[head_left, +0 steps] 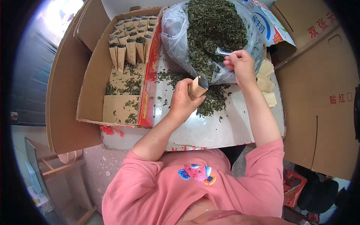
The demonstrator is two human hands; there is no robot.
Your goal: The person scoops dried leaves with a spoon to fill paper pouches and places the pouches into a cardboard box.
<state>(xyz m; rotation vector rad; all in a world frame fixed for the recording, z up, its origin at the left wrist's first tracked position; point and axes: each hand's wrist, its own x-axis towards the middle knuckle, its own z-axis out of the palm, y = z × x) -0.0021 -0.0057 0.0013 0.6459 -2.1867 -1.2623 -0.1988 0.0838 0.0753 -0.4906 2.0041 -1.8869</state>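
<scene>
My left hand [183, 98] is closed around a small brown paper bag [198, 87], its open mouth tilted up toward the bag of leaves. In my right hand [240, 65] is the handle of a metal spoon [222, 51], whose bowl end sits at the dried tea leaves [217, 26]. These leaves fill a large clear plastic bag [174, 28] at the back of the table. Loose leaves [212, 103] lie scattered on the white tabletop below it.
On the left stands an open cardboard box [90, 92] with rows of filled paper bags [131, 51] and spilled leaves. Flat paper packets [267, 85] lie at the table's right edge. A milk carton box [268, 22] and large cardboard sheets [315, 86] stand on the right.
</scene>
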